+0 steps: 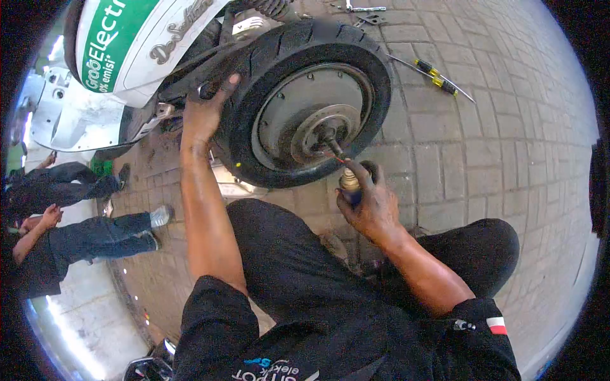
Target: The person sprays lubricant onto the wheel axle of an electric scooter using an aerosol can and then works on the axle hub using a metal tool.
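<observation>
A scooter wheel (pixel 302 117) with a black tyre, a grey hub and a brake disc stands tilted in front of me, its axle pointing my way. My left hand (pixel 206 114) holds the tyre's left edge, thumb along the tread and the other fingers partly hidden. In my right hand (pixel 375 206) is a spray can (pixel 349 181), with its metal top showing and most of its body covered by the fingers. My index finger lies at the nozzle, where a thin red straw points toward the axle (pixel 332 141). Whether any spray comes out I cannot tell.
Two yellow-and-black screwdrivers (pixel 438 81) lie crossed on the brick paving (pixel 476 171) to the right. Metal tools (pixel 365 9) lie at the top. The white and green scooter body (pixel 127 51) is at upper left. Two people (pixel 82 235) are at the left.
</observation>
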Demonstrator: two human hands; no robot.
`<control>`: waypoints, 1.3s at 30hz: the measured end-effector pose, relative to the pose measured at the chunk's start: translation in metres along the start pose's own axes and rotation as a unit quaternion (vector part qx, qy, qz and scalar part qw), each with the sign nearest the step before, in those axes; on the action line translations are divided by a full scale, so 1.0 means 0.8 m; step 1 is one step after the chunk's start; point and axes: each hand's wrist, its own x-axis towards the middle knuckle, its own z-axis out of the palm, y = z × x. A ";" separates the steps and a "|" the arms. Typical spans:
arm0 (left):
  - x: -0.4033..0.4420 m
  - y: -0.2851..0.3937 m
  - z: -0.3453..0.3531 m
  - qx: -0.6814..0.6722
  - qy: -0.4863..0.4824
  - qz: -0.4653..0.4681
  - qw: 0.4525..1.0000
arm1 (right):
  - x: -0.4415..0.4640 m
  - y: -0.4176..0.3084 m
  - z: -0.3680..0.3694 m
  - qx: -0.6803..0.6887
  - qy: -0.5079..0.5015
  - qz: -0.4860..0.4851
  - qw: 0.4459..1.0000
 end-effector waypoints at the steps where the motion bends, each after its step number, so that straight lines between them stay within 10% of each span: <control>1: 0.001 -0.001 0.000 0.024 0.014 0.008 1.000 | 0.000 -0.001 0.000 -0.004 -0.007 0.004 1.000; 6: 0.010 -0.011 -0.004 0.018 -0.055 0.045 0.997 | -0.003 -0.004 -0.003 -0.016 -0.005 0.029 0.999; 7: -0.002 0.000 -0.007 0.108 -0.078 -0.064 0.989 | -0.002 -0.006 -0.002 -0.017 -0.005 0.025 1.000; 8: -0.005 -0.003 -0.005 0.177 -0.095 0.111 0.973 | -0.002 -0.002 0.001 -0.007 -0.065 0.071 0.995; 9: 0.009 -0.011 -0.006 0.516 -0.188 -0.045 0.835 | 0.000 -0.019 -0.008 0.015 -0.076 0.115 0.990; 11: -0.005 -0.004 -0.007 0.252 -0.033 -0.010 0.967 | -0.005 -0.024 -0.010 -0.004 -0.039 0.076 0.996; 14: 0.000 -0.028 0.004 0.066 0.020 0.021 0.997 | -0.002 -0.007 -0.014 0.108 0.070 -0.123 0.984; 35: -0.004 -0.011 -0.001 0.063 0.047 0.023 0.997 | 0.014 0.028 -0.015 0.415 -0.058 0.116 0.900; 39: -0.013 0.010 -0.017 -0.009 -0.025 -0.007 1.000 | 0.026 0.001 -0.032 0.219 0.057 -0.055 0.973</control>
